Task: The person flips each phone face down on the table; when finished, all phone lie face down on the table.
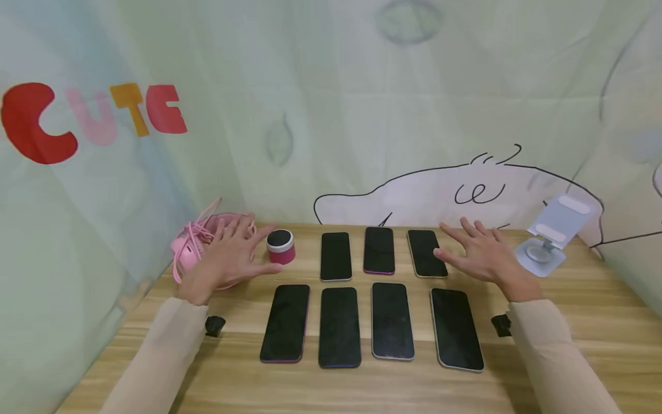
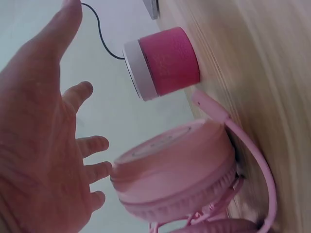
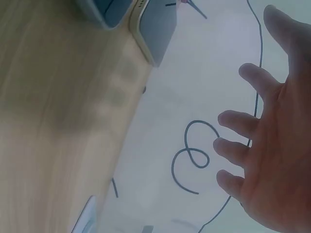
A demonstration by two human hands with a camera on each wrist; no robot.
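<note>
My left hand [image 1: 230, 253] is spread with straight fingers and holds nothing. It hovers over a pink headset [image 1: 188, 253] with a cable and beside a small pink cylinder with a white rim [image 1: 281, 247], perhaps a speaker. In the left wrist view the headset's ear cup [image 2: 175, 170] and its microphone boom show below the hand. My right hand [image 1: 481, 253], fingers apart, hangs above the table near the back right phone [image 1: 427, 253], holding nothing. Two more phones, one on the left [image 1: 336, 256] and one in the middle [image 1: 379, 250], lie in that back row.
Several dark-screened phones form a front row, among them a leftmost one [image 1: 286, 323] and a rightmost one [image 1: 457, 329]. At the back right a pale blue phone stand [image 1: 558, 221] stands on the wooden table [image 1: 362, 391]. A printed curtain [image 1: 310, 115] hangs behind.
</note>
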